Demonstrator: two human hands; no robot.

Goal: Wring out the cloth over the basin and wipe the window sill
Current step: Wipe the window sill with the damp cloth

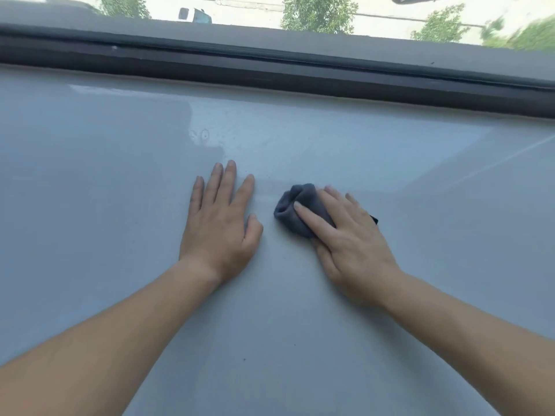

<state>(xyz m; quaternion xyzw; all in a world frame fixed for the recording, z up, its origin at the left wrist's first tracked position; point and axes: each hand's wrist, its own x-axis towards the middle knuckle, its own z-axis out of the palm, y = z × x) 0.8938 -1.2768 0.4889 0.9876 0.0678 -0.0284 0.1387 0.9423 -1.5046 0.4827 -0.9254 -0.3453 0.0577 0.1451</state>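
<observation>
A wide grey window sill [120,205] fills the view. On it lies a bunched dark grey cloth [292,210], just right of centre. My right hand [345,235] lies on top of the cloth with straight fingers pressing it onto the sill; a corner of the cloth sticks out behind the hand. My left hand [220,223] rests flat on the sill a little to the left of the cloth, fingers spread, touching nothing else. No basin is in view.
A dark window frame [270,70] runs along the far edge of the sill. A wet glossy patch [210,136] shines on the sill beyond my left hand. Trees and parked cars show through the glass.
</observation>
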